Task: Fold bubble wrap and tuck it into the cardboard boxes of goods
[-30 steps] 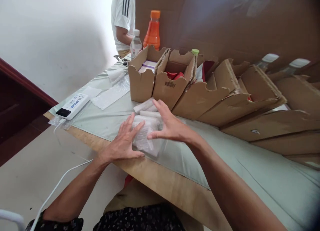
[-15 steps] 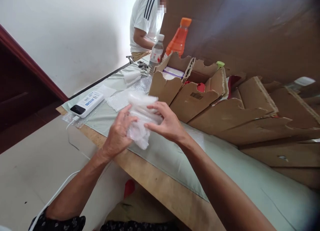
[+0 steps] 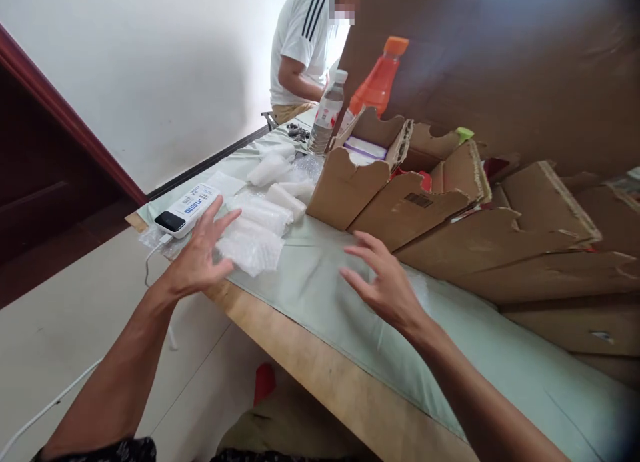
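Note:
My left hand (image 3: 203, 252) hovers at the left beside a bubble-wrap bundle (image 3: 253, 245), its fingers apart and nothing in them. Several more bubble-wrap packets (image 3: 265, 210) lie behind that one on the pale green cloth (image 3: 305, 269); what they contain, if anything, I cannot make out. To the right, my right hand (image 3: 380, 279) is over the cloth in front of the cardboard boxes, fingers spread and holding nothing. A white power bank (image 3: 193, 209) with a dark display lies just beyond my left fingers, a white cable plugged into it.
Open cardboard boxes (image 3: 373, 202) stand in a row along the back right. A water bottle (image 3: 327, 115) and an orange bottle (image 3: 375, 82) are behind them. At the far end sits a person in a white shirt (image 3: 303, 49). The table's wooden edge (image 3: 285, 342) runs along the front.
Both hands have let go of the crumpled bubble wrap and moved apart, left hand leftward, right hand rightward. A bundle now lies on the cloth near my left hand. The view has shifted slightly.

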Action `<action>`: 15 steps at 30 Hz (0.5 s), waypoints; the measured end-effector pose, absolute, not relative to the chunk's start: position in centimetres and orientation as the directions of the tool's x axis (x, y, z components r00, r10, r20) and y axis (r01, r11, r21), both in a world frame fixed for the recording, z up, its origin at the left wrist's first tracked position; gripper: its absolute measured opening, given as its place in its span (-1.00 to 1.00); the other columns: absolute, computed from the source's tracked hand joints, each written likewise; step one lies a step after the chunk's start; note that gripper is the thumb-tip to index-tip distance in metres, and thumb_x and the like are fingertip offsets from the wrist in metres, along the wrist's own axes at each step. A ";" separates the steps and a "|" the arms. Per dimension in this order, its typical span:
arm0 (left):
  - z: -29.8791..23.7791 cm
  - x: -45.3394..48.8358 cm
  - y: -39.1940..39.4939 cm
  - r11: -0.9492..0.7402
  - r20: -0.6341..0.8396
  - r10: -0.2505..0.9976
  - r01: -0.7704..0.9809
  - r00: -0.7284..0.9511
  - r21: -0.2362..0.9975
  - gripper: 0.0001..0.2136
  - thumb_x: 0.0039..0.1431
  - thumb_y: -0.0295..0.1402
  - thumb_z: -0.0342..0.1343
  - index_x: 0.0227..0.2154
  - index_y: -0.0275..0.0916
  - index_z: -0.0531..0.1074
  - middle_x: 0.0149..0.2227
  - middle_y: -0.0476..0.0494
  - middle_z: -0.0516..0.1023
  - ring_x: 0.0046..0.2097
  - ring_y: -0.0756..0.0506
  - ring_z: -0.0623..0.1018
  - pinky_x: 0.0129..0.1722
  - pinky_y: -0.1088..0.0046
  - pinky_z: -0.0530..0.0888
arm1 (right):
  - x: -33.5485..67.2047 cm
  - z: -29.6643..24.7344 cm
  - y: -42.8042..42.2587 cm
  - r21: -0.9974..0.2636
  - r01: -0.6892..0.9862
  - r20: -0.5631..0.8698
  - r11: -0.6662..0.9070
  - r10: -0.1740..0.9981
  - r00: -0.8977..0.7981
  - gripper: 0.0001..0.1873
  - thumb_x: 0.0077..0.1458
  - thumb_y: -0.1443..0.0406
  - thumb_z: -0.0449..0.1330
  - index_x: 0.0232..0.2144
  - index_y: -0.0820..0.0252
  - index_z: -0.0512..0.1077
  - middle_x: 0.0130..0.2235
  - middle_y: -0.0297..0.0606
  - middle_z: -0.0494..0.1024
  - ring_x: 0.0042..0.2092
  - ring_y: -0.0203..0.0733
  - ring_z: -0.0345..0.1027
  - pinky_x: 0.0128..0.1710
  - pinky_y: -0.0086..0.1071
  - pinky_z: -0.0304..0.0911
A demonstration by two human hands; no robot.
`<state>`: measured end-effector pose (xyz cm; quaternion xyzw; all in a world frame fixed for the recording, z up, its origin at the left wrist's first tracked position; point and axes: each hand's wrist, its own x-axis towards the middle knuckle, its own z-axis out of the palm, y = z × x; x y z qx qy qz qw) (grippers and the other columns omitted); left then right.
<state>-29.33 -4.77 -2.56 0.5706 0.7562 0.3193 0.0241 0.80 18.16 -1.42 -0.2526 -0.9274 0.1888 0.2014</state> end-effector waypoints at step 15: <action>-4.6 -29.2 -2.7 0.267 0.605 0.687 0.914 -0.402 0.305 -0.70 0.16 -0.60 0.05 -0.22 -0.15 0.61 0.41 -0.19 0.32 0.40 -0.39 0.36 0.36 -0.18 0.32 | 6.6 -1.6 18.1 -0.583 0.451 0.350 0.676 0.710 -0.611 -0.69 0.32 0.09 0.12 -0.11 0.00 0.62 -0.04 -0.20 0.70 0.03 0.03 0.59 0.08 -0.05 0.48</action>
